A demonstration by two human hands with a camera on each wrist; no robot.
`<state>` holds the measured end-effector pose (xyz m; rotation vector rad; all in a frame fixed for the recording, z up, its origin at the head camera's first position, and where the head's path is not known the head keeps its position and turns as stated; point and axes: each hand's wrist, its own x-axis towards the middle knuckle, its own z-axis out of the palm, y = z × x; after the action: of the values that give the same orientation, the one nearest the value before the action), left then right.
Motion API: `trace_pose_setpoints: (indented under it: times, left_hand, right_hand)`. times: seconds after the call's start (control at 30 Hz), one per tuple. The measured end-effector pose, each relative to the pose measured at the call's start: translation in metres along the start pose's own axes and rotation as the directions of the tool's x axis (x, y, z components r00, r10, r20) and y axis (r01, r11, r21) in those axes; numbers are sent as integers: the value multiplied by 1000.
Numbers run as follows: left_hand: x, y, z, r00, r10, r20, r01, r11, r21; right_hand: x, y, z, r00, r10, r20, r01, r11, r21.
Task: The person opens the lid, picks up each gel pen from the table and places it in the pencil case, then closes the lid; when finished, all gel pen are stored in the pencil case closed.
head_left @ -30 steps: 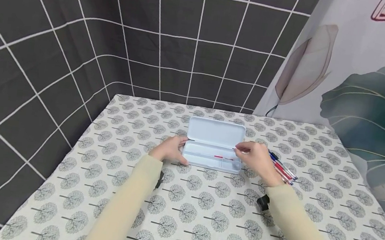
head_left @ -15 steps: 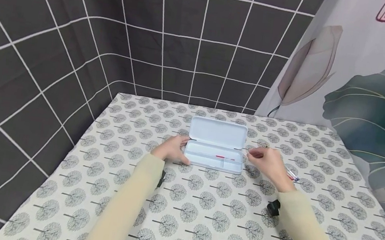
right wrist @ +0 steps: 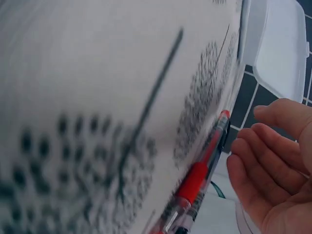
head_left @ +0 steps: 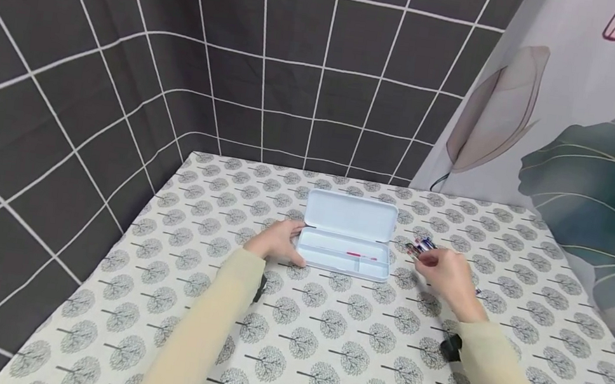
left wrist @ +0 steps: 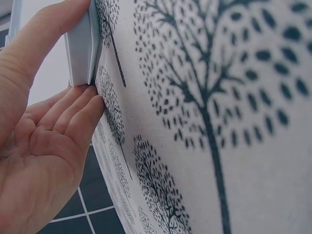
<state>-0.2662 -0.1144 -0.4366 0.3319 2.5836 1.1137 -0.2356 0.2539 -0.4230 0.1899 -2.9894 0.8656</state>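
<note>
A pale blue pencil case (head_left: 351, 215) lies with its lid raised at the back. One slim red-marked pen (head_left: 361, 256) rests in its long compartment. My left hand (head_left: 278, 240) holds the case's left end, thumb at the front corner and fingers at the back; the left wrist view shows them against the case end (left wrist: 80, 53). To the right of the case, my right hand (head_left: 449, 277) hovers beside several pens (head_left: 420, 245), partly hiding them. In the right wrist view its fingers (right wrist: 263, 165) are loosely bent, apart from a red pen (right wrist: 195, 180), and hold nothing.
A white cloth with grey tree prints (head_left: 300, 342) covers the table. Behind it hangs a dark curtain with a white grid (head_left: 286, 80). A pale curtain with leaf prints (head_left: 606, 152) borders the right side.
My right hand has drawn back from the case's right end and moved right to the pens. The pen stays inside the case, and my left hand keeps its hold.
</note>
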Motion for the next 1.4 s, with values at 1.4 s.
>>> trace_pose_setpoints:
  times: [1.4]
  left_hand:
    - [0,4,0,1000,-16,6,16,1000,12]
  right_hand:
    - [11,14,-18,991,10,130,9,990,-143]
